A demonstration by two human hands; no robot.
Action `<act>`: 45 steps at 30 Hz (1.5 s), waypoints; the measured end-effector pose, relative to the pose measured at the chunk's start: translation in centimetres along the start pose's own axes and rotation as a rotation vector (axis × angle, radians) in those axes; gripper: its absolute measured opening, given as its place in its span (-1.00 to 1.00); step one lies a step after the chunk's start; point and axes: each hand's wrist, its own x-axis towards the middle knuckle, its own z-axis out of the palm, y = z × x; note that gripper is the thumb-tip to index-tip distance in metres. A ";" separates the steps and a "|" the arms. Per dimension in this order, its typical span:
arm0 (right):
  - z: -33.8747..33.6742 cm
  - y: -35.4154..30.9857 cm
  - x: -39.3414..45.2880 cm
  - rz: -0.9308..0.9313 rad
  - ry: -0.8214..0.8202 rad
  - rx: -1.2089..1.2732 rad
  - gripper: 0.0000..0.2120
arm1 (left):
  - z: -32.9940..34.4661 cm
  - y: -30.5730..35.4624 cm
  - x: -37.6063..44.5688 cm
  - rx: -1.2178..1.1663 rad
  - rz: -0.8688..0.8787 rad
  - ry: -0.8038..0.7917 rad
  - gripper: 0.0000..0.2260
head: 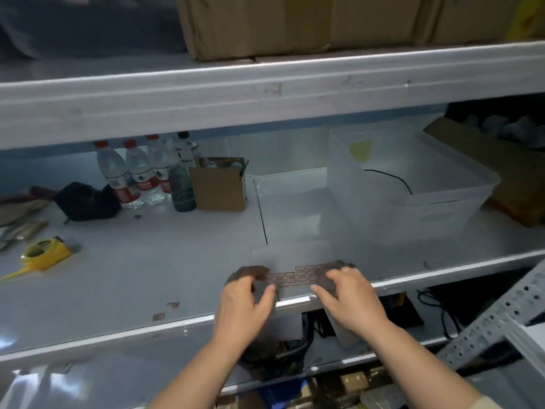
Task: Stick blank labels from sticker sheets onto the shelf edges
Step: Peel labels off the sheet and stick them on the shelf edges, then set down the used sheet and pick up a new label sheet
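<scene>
A sticker sheet [296, 276] with rows of small red-outlined blank labels lies at the front of the white middle shelf [147, 276], over its front edge [118, 335]. My left hand [246, 302] pinches the sheet's left side between thumb and fingers. My right hand [345, 293] grips its right side, thumb on the near edge and fingers curled over the top. Much of the sheet is hidden under both hands. The upper shelf edge [265, 93] runs across the top of the view.
On the shelf stand water bottles [135, 172], a small open cardboard box [219, 184], a black pouch [85, 202], a yellow tape dispenser [44, 255] and a clear plastic bin [413, 184]. Cardboard boxes [295, 22] sit above. A perforated metal rail [501, 314] leans at right.
</scene>
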 end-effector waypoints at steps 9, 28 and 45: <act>1.2 0.3 -0.5 -0.207 -0.186 -0.267 -0.30 | 2.5 -0.9 2.4 0.424 0.086 -0.329 -0.50; 1.5 2.1 -0.6 -0.184 -0.137 0.064 -0.51 | 1.9 -3.5 0.5 0.408 0.445 -0.126 -0.75; -3.6 -1.3 -1.4 0.707 -0.515 1.794 -0.01 | -1.3 -0.4 0.5 0.124 0.776 0.278 -0.94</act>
